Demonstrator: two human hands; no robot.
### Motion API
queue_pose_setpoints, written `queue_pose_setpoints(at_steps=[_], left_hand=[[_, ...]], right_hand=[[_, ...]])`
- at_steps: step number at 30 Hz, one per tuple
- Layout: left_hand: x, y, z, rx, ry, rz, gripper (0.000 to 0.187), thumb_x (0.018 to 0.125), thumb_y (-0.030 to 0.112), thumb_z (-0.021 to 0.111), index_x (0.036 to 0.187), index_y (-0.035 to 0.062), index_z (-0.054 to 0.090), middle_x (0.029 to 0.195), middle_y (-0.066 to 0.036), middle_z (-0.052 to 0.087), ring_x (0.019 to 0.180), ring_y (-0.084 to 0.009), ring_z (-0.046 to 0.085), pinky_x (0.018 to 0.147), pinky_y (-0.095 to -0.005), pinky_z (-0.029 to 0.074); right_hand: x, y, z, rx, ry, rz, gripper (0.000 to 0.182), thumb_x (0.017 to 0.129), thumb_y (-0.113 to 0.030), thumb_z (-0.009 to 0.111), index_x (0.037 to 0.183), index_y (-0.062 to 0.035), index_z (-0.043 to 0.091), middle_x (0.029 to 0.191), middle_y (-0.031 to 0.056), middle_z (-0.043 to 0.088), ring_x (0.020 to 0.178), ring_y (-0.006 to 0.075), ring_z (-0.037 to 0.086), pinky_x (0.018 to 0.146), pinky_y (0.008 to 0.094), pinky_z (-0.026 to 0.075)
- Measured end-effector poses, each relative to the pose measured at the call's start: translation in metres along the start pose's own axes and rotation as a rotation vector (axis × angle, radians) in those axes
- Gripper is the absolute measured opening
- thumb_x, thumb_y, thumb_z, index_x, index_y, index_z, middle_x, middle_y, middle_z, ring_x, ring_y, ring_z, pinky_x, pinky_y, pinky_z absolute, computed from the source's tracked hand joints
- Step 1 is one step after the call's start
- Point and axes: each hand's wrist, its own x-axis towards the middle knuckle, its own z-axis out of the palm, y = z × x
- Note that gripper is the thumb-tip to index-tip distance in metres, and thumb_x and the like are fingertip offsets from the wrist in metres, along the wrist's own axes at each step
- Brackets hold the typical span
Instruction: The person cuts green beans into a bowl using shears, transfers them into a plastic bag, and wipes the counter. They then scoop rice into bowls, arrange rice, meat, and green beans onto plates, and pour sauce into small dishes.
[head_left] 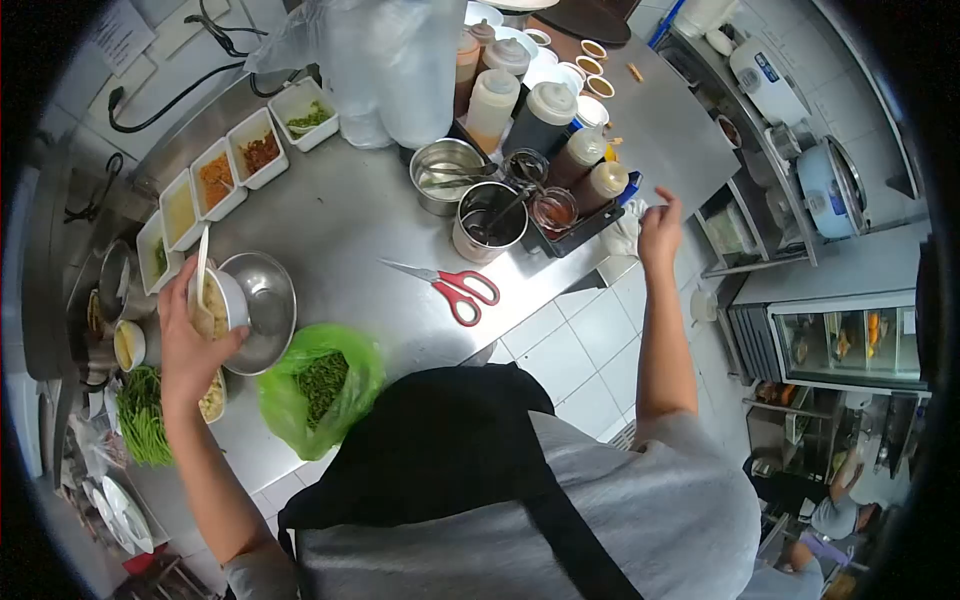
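My left hand (190, 350) is wrapped round a white container (232, 297) with pale chopped food and a white spoon (202, 262) in it. A steel bowl (268, 315) sits right beside that container. Below it, a green plastic bag (365, 372) lies open around chopped greens (322, 388). On the steel table (345, 235), red-handled scissors (462, 290) lie near the middle. Out to the right, my right hand (660, 235) is raised with its fingers apart and nothing in them, near a white cloth (625, 230) at the table's edge.
White tubs (262, 150) of toppings line the back left. Sauce bottles (550, 105) and steel pots (490, 222) stand at the back centre, beside plastic bags (415, 75). Green stalks (142, 415) lie at the left. Other people (835, 515) are at the far lower right.
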Motion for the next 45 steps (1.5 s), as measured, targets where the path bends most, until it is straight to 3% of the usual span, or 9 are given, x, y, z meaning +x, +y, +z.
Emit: queue_pose_setpoints(at_steps=[5, 7, 9, 14, 20, 30, 34, 39, 45], left_hand=[[-0.030, 0.013, -0.009, 0.028, -0.005, -0.032, 0.085, 0.052, 0.012, 0.072, 0.131, 0.0086, 0.040, 0.121, -0.014, 0.042, 0.115, -0.0295, 0.042, 0.100, -0.0356, 0.032], [-0.040, 0.010, -0.010, -0.006, 0.022, -0.065, 0.086, 0.051, 0.009, 0.074, 0.131, 0.0114, 0.041, 0.119, -0.014, 0.042, 0.114, -0.0301, 0.044, 0.098, -0.0352, 0.035], [-0.047, 0.008, -0.014, 0.010, 0.037, -0.078, 0.087, 0.052, 0.010, 0.075, 0.131, 0.0135, 0.040, 0.119, -0.015, 0.042, 0.113, -0.0310, 0.045, 0.097, -0.0358, 0.036], [-0.058, 0.008, -0.023, 0.012, 0.067, -0.108, 0.087, 0.052, 0.011, 0.076, 0.131, 0.0167, 0.041, 0.119, -0.015, 0.041, 0.111, -0.0302, 0.047, 0.097, -0.0352, 0.038], [-0.061, 0.003, -0.032, -0.005, 0.103, -0.123, 0.088, 0.051, 0.009, 0.077, 0.131, 0.0165, 0.041, 0.120, -0.016, 0.039, 0.112, -0.0313, 0.045, 0.097, -0.0349, 0.038], [-0.061, -0.017, -0.042, 0.012, 0.144, -0.182, 0.090, 0.050, 0.011, 0.078, 0.132, 0.0169, 0.040, 0.123, -0.018, 0.039, 0.117, -0.0346, 0.039, 0.099, -0.0392, 0.034], [-0.048, -0.016, -0.039, -0.024, 0.106, -0.152, 0.089, 0.051, 0.013, 0.078, 0.132, 0.0175, 0.040, 0.121, -0.017, 0.040, 0.116, -0.0339, 0.041, 0.098, -0.0388, 0.035], [-0.003, -0.006, -0.031, -0.018, 0.027, -0.108, 0.087, 0.052, 0.013, 0.076, 0.131, 0.0146, 0.040, 0.123, -0.015, 0.041, 0.116, -0.0308, 0.043, 0.100, -0.0359, 0.035], [0.064, 0.010, -0.002, 0.061, -0.027, 0.012, 0.089, 0.052, 0.025, 0.078, 0.132, 0.0191, 0.040, 0.124, -0.021, 0.040, 0.116, -0.0385, 0.041, 0.100, -0.0412, 0.035]], right_hand=[[-0.010, 0.126, 0.055, -0.639, -0.167, -0.166, 0.050, 0.076, -0.024, 0.057, 0.122, -0.0062, 0.050, 0.113, 0.0219, 0.056, 0.109, 0.0347, 0.053, 0.093, 0.0401, 0.041], [0.012, 0.154, 0.047, -0.487, -0.355, -0.029, 0.049, 0.077, -0.022, 0.054, 0.122, -0.0022, 0.050, 0.115, 0.0213, 0.056, 0.109, 0.0342, 0.053, 0.093, 0.0388, 0.042], [0.032, 0.182, 0.038, -0.359, -0.005, 0.022, 0.049, 0.072, -0.022, 0.056, 0.117, -0.0017, 0.055, 0.103, 0.0223, 0.060, 0.095, 0.0362, 0.059, 0.083, 0.0418, 0.046], [0.001, -0.089, -0.044, 0.700, 0.048, -0.223, 0.037, 0.079, 0.003, 0.045, 0.114, 0.0004, 0.056, 0.117, 0.0141, 0.054, 0.108, 0.0238, 0.052, 0.090, 0.0320, 0.044], [-0.091, -0.250, 0.024, 0.507, -0.556, -0.861, 0.039, 0.069, 0.007, 0.043, 0.098, -0.0064, 0.066, 0.088, 0.0095, 0.054, 0.086, 0.0211, 0.052, 0.079, 0.0287, 0.041], [-0.119, -0.254, 0.318, -0.152, -0.513, -0.748, 0.046, 0.079, -0.018, 0.055, 0.124, -0.0100, 0.049, 0.123, 0.0214, 0.045, 0.115, 0.0383, 0.040, 0.092, 0.0463, 0.038], [-0.162, -0.242, 0.306, 0.040, -0.532, -0.997, 0.045, 0.072, -0.010, 0.061, 0.117, -0.0110, 0.057, 0.123, 0.0177, 0.049, 0.110, 0.0396, 0.045, 0.093, 0.0444, 0.039], [-0.181, -0.228, 0.243, 0.362, -1.119, -0.796, 0.048, 0.068, 0.001, 0.055, 0.114, -0.0126, 0.060, 0.120, 0.0152, 0.052, 0.112, 0.0409, 0.044, 0.091, 0.0406, 0.042], [-0.129, -0.238, 0.270, -0.263, -0.259, -0.591, 0.045, 0.071, -0.005, 0.055, 0.116, -0.0100, 0.057, 0.111, 0.0187, 0.053, 0.109, 0.0364, 0.047, 0.090, 0.0383, 0.040]])
